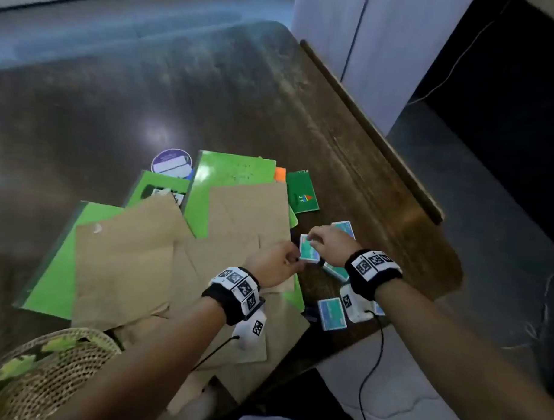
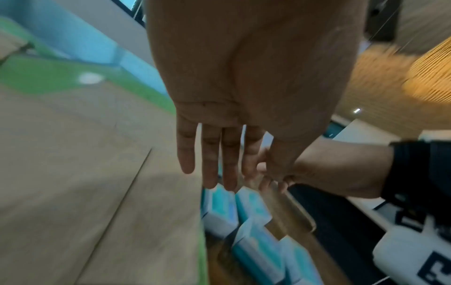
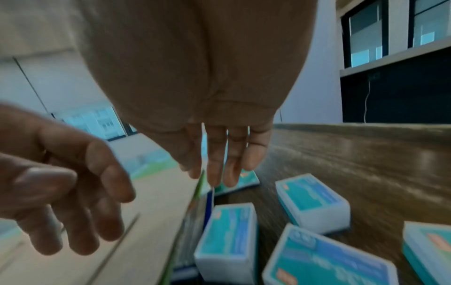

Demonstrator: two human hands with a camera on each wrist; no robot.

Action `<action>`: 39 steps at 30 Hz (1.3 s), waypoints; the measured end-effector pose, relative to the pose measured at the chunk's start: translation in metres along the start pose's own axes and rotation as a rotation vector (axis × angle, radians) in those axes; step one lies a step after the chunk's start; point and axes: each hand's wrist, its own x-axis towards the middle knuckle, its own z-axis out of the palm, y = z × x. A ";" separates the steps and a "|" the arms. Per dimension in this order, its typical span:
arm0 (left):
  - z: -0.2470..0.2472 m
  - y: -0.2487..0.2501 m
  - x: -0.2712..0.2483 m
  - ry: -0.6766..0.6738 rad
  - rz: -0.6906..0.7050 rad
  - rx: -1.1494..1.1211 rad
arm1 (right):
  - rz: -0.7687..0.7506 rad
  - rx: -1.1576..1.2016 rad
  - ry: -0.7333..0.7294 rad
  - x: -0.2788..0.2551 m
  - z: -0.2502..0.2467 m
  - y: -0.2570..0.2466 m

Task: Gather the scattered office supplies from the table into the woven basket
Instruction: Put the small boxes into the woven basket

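Note:
Several small teal-and-white boxes lie on the dark wooden table's [image 1: 380, 194] right side. One box [image 1: 309, 250] sits between my two hands, and others [image 1: 331, 314] lie near the front edge. My left hand [image 1: 280, 260] reaches from the brown envelopes with its fingers [image 2: 209, 164] straight, its fingertips at that box's left edge. My right hand [image 1: 328, 243] hovers over the same box with its fingers [image 3: 219, 164] hanging straight above the boxes [image 3: 229, 231]. Neither hand grips anything. The woven basket [image 1: 76, 333] stands at the near left corner.
Brown envelopes [image 1: 126, 261] overlap green folders [image 1: 230, 173] across the table's middle. A small green notebook [image 1: 301, 193], an orange item [image 1: 280, 173] and a round purple item [image 1: 172, 167] lie behind them. The table's raised right edge [image 1: 375, 134] runs close to the boxes.

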 end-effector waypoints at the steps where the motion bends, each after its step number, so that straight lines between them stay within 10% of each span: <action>1: 0.011 -0.002 0.011 -0.005 -0.012 -0.024 | 0.027 -0.040 -0.033 0.009 0.007 0.006; 10: 0.051 -0.019 0.055 0.020 -0.119 -0.025 | 0.037 -0.416 -0.178 0.060 0.055 0.034; 19: 0.059 -0.029 0.047 0.143 -0.097 -0.262 | -0.130 -0.081 0.031 0.035 0.032 0.045; 25: 0.028 -0.022 -0.003 0.248 -0.062 -0.511 | -0.332 0.236 0.005 -0.006 0.019 0.005; 39: -0.020 -0.132 -0.206 0.559 -0.119 -0.302 | -0.625 0.300 -0.185 -0.024 0.101 -0.176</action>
